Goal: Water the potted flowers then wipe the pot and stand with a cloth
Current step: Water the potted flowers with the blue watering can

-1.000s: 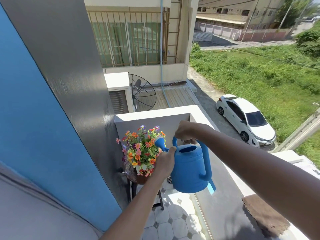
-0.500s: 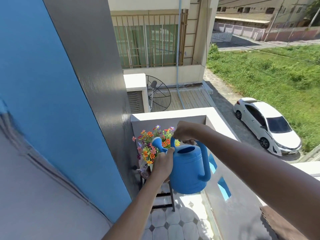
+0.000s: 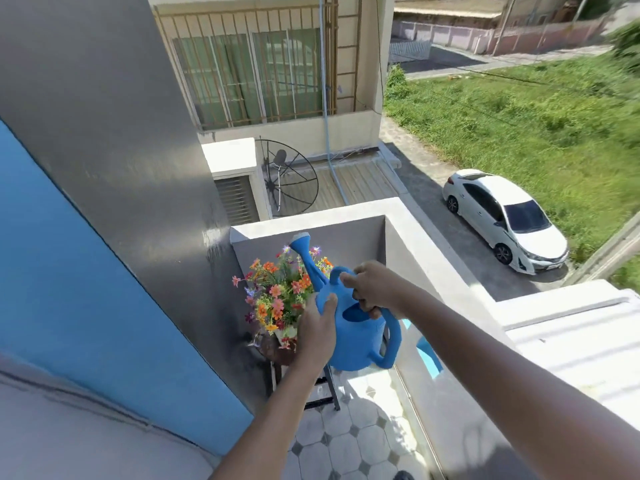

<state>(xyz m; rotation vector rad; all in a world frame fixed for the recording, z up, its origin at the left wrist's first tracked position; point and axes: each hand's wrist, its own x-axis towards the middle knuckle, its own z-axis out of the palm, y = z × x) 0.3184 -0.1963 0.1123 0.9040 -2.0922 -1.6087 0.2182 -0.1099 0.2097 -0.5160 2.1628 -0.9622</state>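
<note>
Flowers [image 3: 277, 299] sat on their stand [image 3: 334, 389]; right hand [image 3: 375, 287] fingers [image 3: 349, 277] curled round the watering can [image 3: 356, 337] handle, left hand [image 3: 317, 329] flat against its side, likely steadying.

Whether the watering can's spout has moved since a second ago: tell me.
Yes. The spout has tipped up, from among the flowers to above them.

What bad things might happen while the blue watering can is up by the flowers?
1. The watering can has its spout above the flowers. If it is tipped quickly, water may overshoot onto the balcony wall.
2. The can hangs close to the pot, which sits on a narrow stand. A bump might topple the pot.
3. Only the right hand grips the handle, while the left hand just presses the side, so the can might slip.
</note>
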